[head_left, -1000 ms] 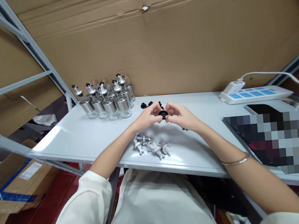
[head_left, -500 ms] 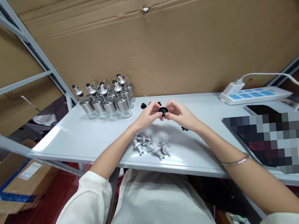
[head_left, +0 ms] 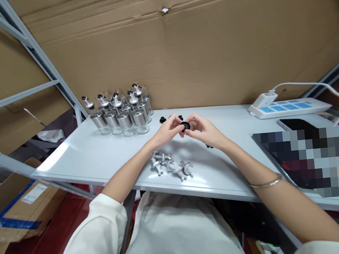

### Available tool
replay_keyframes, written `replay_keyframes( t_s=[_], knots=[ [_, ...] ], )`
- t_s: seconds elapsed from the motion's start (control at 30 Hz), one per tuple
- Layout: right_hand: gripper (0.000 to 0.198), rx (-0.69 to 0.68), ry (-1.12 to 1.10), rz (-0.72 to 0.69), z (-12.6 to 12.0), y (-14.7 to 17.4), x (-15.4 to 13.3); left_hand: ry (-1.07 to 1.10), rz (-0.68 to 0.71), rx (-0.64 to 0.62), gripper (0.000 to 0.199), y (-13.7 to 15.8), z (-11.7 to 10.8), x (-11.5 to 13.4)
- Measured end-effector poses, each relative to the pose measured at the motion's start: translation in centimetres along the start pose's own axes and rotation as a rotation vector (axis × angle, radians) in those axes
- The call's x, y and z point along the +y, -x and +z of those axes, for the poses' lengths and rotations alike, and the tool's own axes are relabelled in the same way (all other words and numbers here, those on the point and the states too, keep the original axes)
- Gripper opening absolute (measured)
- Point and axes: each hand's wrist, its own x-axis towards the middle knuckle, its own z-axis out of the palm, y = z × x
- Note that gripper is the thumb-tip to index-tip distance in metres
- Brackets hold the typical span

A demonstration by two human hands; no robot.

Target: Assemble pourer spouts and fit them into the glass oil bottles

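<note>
A small round black part with a hole in its middle (head_left: 185, 126) is held up above the table between both hands. My left hand (head_left: 171, 127) pinches its left edge with thumb and fingers. On the opposite edge, my right hand (head_left: 201, 129) closes its thumb and fingers too. Below the hands lies a loose pile of silvery pourer spouts (head_left: 173, 165). A black stopper-like piece (head_left: 162, 120) rests on the table just left of the fingers, and more black pieces are partly hidden behind the hands. Small black bits (head_left: 209, 146) show under my right wrist.
Several glass bottles with steel sleeves (head_left: 125, 123), some topped with pourers, stand at the table's back left. At the right are a power strip (head_left: 289, 108) with a plugged-in charger, a dark phone (head_left: 306, 127) and a blurred-out item. Cardboard (head_left: 195, 53) walls the back.
The black part has tilted and turned slightly between my fingers. Both hands stay in nearly the same spot, with small finger shifts.
</note>
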Motion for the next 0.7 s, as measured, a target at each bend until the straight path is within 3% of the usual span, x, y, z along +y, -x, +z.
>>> replay_keyframes(
  t_s=[0.37,0.7],
  knots=[
    [0.022,0.009,0.057,0.034,-0.37,0.09,-0.18,0.002,0.012,-0.045,0.046,0.02,0.08,-0.11],
    [0.031,0.002,0.010,0.019,-0.18,-0.02,0.16,-0.075,0.034,-0.003,0.040,-0.02,-0.20,-0.10]
  ],
)
